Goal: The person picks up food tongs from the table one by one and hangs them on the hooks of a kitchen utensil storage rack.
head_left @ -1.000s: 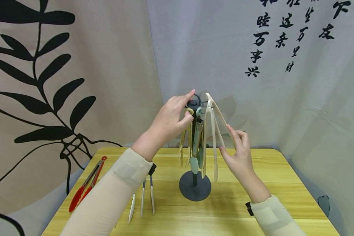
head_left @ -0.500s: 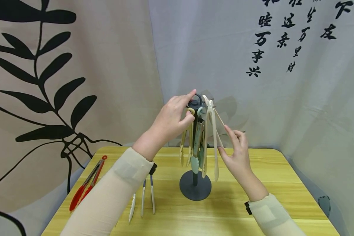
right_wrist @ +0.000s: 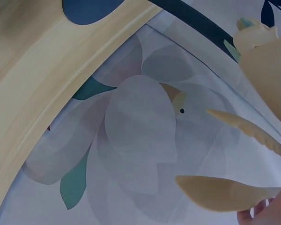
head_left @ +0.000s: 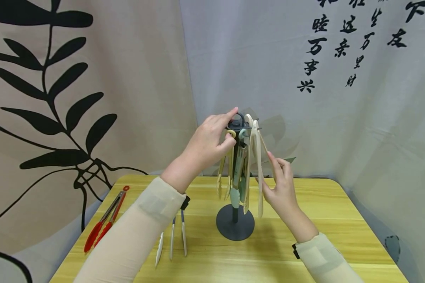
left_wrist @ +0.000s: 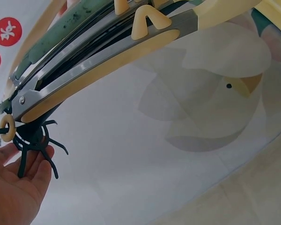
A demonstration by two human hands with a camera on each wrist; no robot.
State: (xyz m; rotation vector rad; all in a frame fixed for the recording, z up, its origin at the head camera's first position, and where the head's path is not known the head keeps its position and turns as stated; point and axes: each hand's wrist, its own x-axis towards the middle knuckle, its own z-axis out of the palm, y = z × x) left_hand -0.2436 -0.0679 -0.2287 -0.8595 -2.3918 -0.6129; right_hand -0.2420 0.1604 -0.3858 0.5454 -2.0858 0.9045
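A dark grey hanging stand (head_left: 235, 230) with a round base carries several tongs on its hooks. My left hand (head_left: 212, 137) grips the stand's top; in the left wrist view its fingers (left_wrist: 40, 180) curl round the hub beneath the spread hooks (left_wrist: 51, 161). My right hand (head_left: 282, 188) pinches the arms of cream tongs (head_left: 263, 142) on the stand's right side, partly hidden behind another cream pair (head_left: 260, 177). The right wrist view shows a spoon-shaped tip (right_wrist: 220, 192) and a scalloped one (right_wrist: 248, 129) beside its fingers. Yellow tongs (head_left: 219, 177) and green tongs (head_left: 235, 196) hang nearer the left hand.
Red-tipped tongs (head_left: 100, 228) lie at the left of the wooden table (head_left: 294, 236). Beside the left forearm are tongs with blue-and-silver arms (head_left: 178, 236) and a white scalloped tip (head_left: 159, 251), partly covered by the sleeve. Printed cloth (head_left: 138, 78) hangs behind.
My right hand has shifted left, bringing the cream tongs in closer behind the front pair, their head now by the hook. The left hand keeps its grip on the stand's top.
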